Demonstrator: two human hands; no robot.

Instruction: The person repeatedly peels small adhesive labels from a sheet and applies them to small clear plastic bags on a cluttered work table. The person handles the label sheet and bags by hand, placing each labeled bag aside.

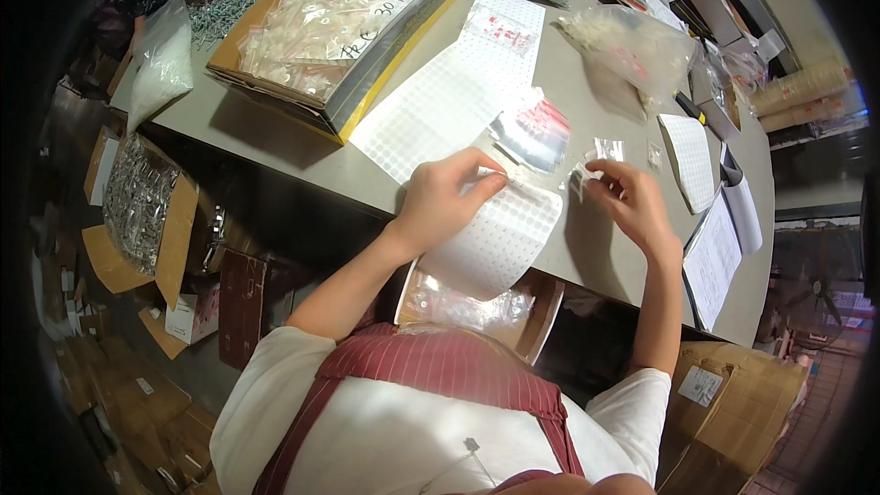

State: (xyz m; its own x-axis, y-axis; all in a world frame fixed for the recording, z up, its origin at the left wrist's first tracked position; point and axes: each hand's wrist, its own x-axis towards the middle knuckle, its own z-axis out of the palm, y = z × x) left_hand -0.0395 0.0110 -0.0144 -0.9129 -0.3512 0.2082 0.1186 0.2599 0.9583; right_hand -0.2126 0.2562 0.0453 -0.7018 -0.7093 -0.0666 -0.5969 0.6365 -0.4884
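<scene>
My left hand point(446, 199) pinches the top edge of a white sheet of round stickers point(513, 229), which curves down over the table's front edge. To its right, my right hand point(632, 204) has its fingertips together on a small clear plastic bag point(581, 180), whose contents are too small to make out. Just beyond the hands lies a stack of clear zip bags point(533, 133) with red along one end. Another clear piece of plastic point(609, 148) rests behind my right fingers. Below the sheet, an open box point(547, 323) contains small clear bags.
A large carton point(346, 101) full of small filled bags stands at the back left. More sticker sheets point(426, 115) lie beside it. A large clear bag point(632, 46) sits at the back right, a clipboard point(713, 261) near the right edge. Cardboard boxes point(742, 408) flank me on the floor.
</scene>
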